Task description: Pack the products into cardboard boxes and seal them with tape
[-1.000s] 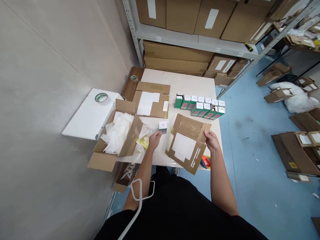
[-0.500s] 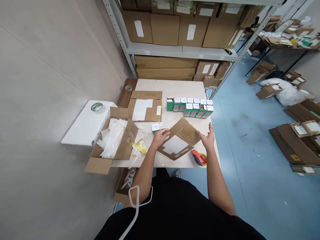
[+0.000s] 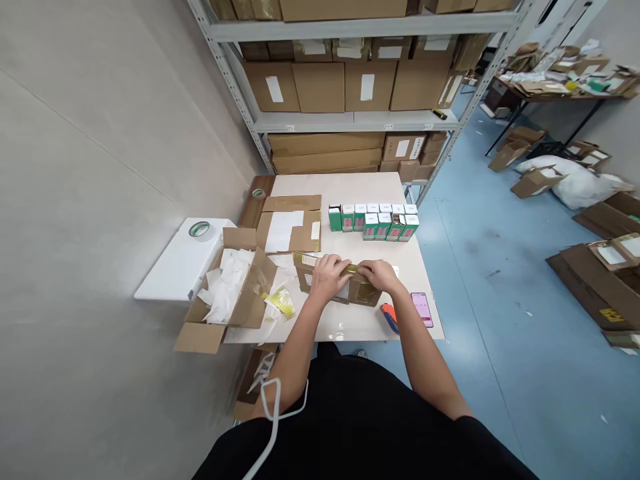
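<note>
My left hand [image 3: 327,275] and my right hand [image 3: 380,275] both grip the upper edge of a brown cardboard carton [image 3: 364,292], their fingers curled over it along a strip of tape. The carton stands on the white table [image 3: 345,329] with white labels on its side; my hands cover part of it. Close to my right forearm lie an orange and blue tool [image 3: 389,315], partly hidden, and a phone [image 3: 423,309] with a pink screen. Behind the carton stand several green-and-white small boxes [image 3: 371,225] in two rows.
An open carton [image 3: 262,280] full of white paper stands at the left, beside crumpled paper with yellow tape [image 3: 281,301]. A flattened carton [image 3: 313,235] lies behind. A tape roll [image 3: 199,229] rests on a white surface. Shelving [image 3: 325,122] with cartons bounds the far side.
The cardboard, tilted flat with its labels facing up, now stands as a carton with both hands closed on its top edge. The phone has come into view; the small white-topped box is no longer visible.
</note>
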